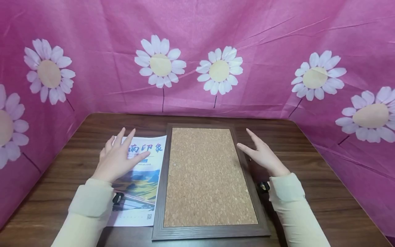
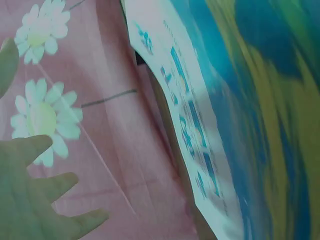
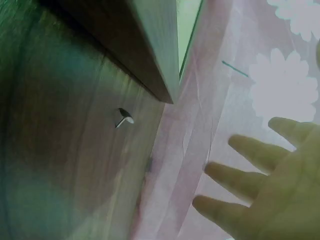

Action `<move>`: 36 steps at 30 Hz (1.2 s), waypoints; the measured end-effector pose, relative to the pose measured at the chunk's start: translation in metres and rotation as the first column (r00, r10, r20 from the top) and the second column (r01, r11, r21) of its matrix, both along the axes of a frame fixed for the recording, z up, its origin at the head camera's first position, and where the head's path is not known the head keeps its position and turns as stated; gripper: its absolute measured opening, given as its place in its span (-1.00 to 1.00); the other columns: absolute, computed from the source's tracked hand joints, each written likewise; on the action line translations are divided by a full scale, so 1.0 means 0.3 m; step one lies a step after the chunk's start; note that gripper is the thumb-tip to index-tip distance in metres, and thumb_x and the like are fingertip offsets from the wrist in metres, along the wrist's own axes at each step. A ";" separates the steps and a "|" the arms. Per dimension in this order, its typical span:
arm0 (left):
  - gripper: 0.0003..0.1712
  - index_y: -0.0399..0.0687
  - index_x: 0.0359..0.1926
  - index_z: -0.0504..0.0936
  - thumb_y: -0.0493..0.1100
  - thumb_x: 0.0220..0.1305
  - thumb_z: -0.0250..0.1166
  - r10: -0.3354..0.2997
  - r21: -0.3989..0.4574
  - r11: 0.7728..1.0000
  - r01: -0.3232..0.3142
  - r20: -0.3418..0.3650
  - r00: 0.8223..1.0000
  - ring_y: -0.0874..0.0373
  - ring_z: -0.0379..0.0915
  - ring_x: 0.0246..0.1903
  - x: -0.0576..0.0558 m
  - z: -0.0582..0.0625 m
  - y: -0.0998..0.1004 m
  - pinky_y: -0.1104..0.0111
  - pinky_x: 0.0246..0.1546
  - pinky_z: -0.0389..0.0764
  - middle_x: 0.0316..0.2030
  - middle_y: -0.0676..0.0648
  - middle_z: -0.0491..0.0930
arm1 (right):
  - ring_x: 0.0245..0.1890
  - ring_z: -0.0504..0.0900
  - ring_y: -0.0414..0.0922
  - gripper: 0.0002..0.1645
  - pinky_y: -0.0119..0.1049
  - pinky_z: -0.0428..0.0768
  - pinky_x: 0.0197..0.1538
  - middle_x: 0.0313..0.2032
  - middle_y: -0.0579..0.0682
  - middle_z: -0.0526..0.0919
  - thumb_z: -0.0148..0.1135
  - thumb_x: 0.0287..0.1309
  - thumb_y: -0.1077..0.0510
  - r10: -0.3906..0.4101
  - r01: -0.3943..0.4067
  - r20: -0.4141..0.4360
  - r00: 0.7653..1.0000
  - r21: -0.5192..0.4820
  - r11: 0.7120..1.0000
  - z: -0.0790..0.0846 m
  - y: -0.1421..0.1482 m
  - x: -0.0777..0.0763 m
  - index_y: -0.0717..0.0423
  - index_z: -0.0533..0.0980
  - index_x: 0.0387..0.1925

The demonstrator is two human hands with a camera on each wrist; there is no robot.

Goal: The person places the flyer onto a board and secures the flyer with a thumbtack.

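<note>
A cork board (image 1: 210, 178) in a dark wooden frame lies on the table, between the two hands. Left of it lies a printed poster (image 1: 139, 181) with large blue characters and a landscape picture, its right edge against the frame. Over the poster my left hand (image 1: 118, 156) hovers with fingers spread, holding nothing. My right hand (image 1: 262, 154) is held in the air beyond the frame's right side, its fingers extended and nothing in them. In the right wrist view, a small thumbtack (image 3: 125, 118) lies on the wood near the frame's corner.
The dark wood-grain table (image 1: 327, 192) carries all of this. A pink cloth (image 1: 265, 85) printed with white daisies hangs along the back and both sides. Small black wrist cameras show beneath both wrists.
</note>
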State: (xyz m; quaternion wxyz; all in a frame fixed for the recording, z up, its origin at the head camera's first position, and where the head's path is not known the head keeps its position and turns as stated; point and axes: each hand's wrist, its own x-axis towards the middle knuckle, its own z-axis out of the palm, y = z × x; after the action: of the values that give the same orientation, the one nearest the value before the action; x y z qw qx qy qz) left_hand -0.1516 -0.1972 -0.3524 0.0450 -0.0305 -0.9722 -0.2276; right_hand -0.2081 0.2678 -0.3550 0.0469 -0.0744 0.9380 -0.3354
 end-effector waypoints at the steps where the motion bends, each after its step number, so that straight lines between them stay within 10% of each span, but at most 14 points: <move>1: 0.19 0.17 0.59 -0.15 0.57 0.15 0.10 0.004 0.014 1.000 -0.004 0.013 1.000 -0.53 -0.25 0.43 0.004 -0.002 -0.011 -0.53 0.17 -0.08 0.57 -0.27 -0.25 | 0.53 -0.10 0.28 0.07 0.31 -0.02 0.46 0.55 0.20 -0.06 0.10 0.30 -0.35 -0.003 0.004 0.020 1.000 -0.023 1.000 -0.003 0.005 0.002 -0.08 -0.16 0.59; 18: 0.33 0.03 0.58 -0.41 0.58 0.15 0.09 0.053 0.133 0.987 -0.095 0.286 0.957 -0.68 -0.32 0.34 0.023 -0.043 -0.171 -0.59 0.08 -0.12 0.48 -0.52 -0.30 | 0.38 0.28 0.33 -0.13 0.29 0.31 0.32 0.39 0.39 0.27 0.19 0.36 -0.05 0.139 -0.131 0.079 0.987 -0.098 0.987 -0.083 0.053 0.044 0.20 0.09 0.51; 36: 0.19 -0.36 0.51 -0.09 0.32 0.24 0.28 0.029 0.128 0.989 -0.076 0.338 0.941 -0.62 -0.03 0.26 0.009 -0.065 -0.231 -0.50 0.09 0.16 0.34 -0.62 0.05 | 0.45 0.14 0.30 -0.11 0.29 0.25 0.35 0.44 0.33 0.22 0.16 0.34 -0.20 0.128 -0.130 0.136 0.982 0.004 0.992 -0.102 0.063 0.037 0.16 0.14 0.50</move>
State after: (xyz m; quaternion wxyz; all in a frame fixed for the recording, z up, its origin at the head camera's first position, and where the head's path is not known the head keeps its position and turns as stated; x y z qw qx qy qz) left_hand -0.1490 -0.2664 -0.3720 -0.1128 0.0379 -0.9478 -0.2957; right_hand -0.1969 0.2868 -0.3855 0.1324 -0.1119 0.9280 -0.3296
